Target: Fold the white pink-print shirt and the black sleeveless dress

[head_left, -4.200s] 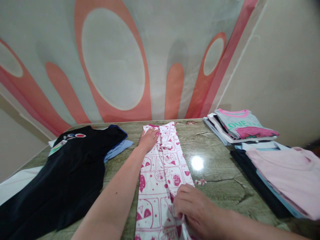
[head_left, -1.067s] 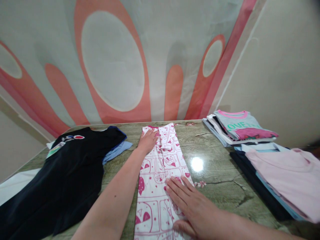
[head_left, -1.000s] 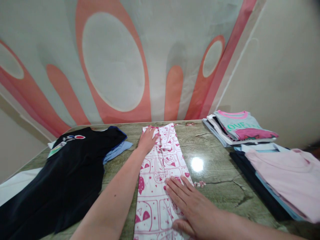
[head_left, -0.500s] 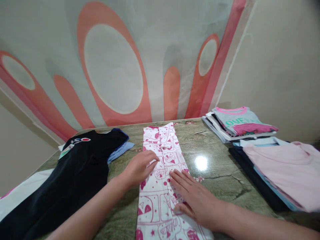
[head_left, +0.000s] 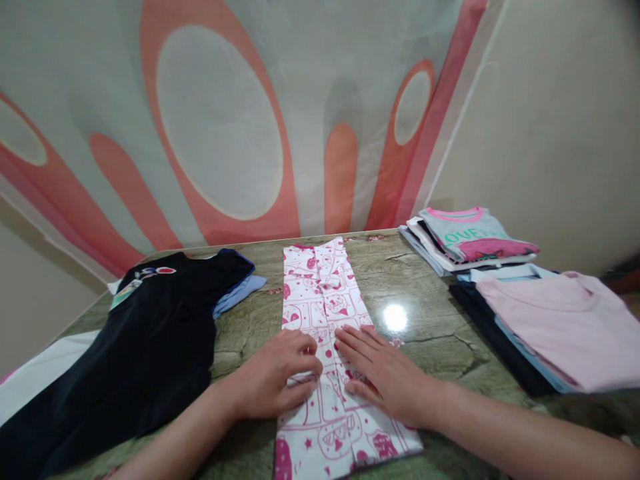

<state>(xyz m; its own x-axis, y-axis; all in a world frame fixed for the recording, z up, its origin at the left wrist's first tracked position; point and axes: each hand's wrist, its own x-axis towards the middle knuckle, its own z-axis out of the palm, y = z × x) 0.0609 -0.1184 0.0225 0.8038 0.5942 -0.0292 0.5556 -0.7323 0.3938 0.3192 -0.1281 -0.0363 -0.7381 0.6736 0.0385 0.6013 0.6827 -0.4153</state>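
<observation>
A white shirt with a pink cartoon print (head_left: 334, 307) lies folded into a long narrow strip in front of me. My left hand (head_left: 280, 373) rests on its left side, fingers loosely curled and the thumb apart from them, with no cloth visibly gripped. On the right half, my right hand (head_left: 383, 373) lies flat, fingers stretched over the fabric. Both palms' undersides are hidden. The strip's far end shows a dark pink neckline edge.
A black T-shirt (head_left: 160, 353) is spread at the left over blue and white clothes. To the right stand two folded piles, one topped by a grey shirt with pink trim (head_left: 460, 230), the other by a pale pink shirt (head_left: 565, 320). A wall backs the wood-patterned table (head_left: 425, 300).
My left hand has slid toward me along the shirt and now sits level with the right hand. The right hand stays flat on the cloth. The view has shifted slightly.
</observation>
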